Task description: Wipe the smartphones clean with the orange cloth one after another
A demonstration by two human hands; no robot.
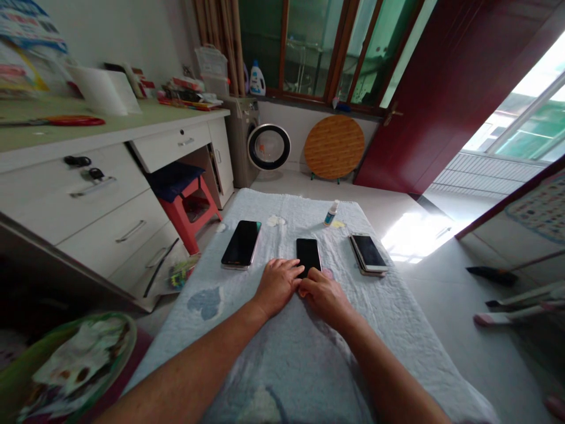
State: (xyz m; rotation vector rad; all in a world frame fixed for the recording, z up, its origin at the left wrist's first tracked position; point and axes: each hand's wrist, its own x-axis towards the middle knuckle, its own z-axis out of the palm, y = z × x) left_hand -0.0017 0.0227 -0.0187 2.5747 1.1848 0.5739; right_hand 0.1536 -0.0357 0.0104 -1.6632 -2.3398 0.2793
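A black smartphone (308, 252) lies face up on the cloth-covered table, between my two hands. My left hand (278, 284) lies flat at its lower left, fingers stretched and the tips over the screen's edge. Curled at the phone's lower end is my right hand (323, 292), its fingers bent and closed; whatever they may hold is hidden beneath them. A larger dark phone (241, 243) rests to the left. On the right, a white-framed phone (369, 253) lies on top of another flat device. A small spray bottle (331, 213) stands upright beyond the middle phone.
Pale blue patterned cloth (260, 386) covers the table. To the left are a red stool (189, 206), a white drawer desk (106, 200) and a filled waste bin (128, 347). Behind stand a washing machine (242, 141) with its door open and a round wooden tabletop (334, 146).
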